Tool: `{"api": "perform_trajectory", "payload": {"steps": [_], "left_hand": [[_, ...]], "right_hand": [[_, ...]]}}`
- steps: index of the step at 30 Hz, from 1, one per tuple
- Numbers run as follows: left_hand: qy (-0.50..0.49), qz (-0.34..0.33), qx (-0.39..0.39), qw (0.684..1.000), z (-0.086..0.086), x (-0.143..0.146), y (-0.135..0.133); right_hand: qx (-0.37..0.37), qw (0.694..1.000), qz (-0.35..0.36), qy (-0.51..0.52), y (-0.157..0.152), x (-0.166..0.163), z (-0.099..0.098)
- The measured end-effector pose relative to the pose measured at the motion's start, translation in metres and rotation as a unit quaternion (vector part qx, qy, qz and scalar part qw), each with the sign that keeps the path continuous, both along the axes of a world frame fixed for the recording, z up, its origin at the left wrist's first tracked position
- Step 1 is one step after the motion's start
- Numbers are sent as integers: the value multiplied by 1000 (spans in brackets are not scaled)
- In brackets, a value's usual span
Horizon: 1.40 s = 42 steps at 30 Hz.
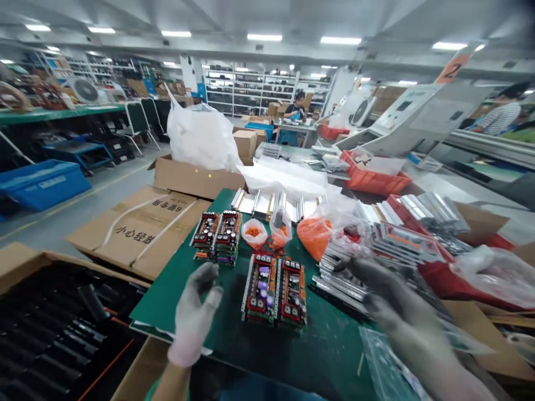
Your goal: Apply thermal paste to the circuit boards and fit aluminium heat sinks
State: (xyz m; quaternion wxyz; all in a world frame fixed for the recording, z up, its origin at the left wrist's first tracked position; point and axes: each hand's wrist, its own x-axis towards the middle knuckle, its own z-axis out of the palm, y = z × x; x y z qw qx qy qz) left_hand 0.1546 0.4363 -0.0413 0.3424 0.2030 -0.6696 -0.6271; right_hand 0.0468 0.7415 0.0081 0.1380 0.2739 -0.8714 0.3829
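Note:
My left hand [197,309], in a white glove with grey fingertips, hovers over the left side of the green tabletop [167,303]. Its thumb and fingers are apart with nothing between them. Just beyond it are two stacks of circuit boards [217,236]. Two more board stacks [273,289], one with purple parts, sit near the middle. My gloved right hand [393,301], slightly blurred, reaches over silver metal profiles [343,278] with fingers spread; whether it touches them I cannot tell. Small bags of orange parts [254,233] and a larger orange bag [314,236] lie behind.
Left of the table is a box of black parts [54,340]; a flat cardboard carton [137,228] lies beyond. Silver profiles [265,205] line the back edge. Red bins [376,177] and a clear plastic bag [387,362] are on the right. Other people work in the background.

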Motion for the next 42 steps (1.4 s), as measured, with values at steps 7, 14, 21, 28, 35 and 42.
{"api": "perform_trajectory", "payload": {"steps": [7, 14, 21, 28, 35, 42], "left_hand": [[-230, -160, 0, 960, -43, 13, 17], [-222, -229, 11, 948, -43, 4, 25], [-155, -229, 81, 958, -50, 1, 21], [-126, -261, 180, 940, -20, 11, 8], [-172, -251, 194, 933, -7, 8, 25], [-224, -257, 151, 928, -14, 14, 30]], "right_hand": [[142, 980, 135, -35, -95, -55, -26], [399, 894, 191, -73, -157, -88, -36], [317, 932, 176, -20, -150, -83, -35], [116, 981, 90, 128, -105, -39, -24], [80, 966, 41, 243, -76, -13, -27], [65, 973, 41, 218, -68, -2, -41]]}}
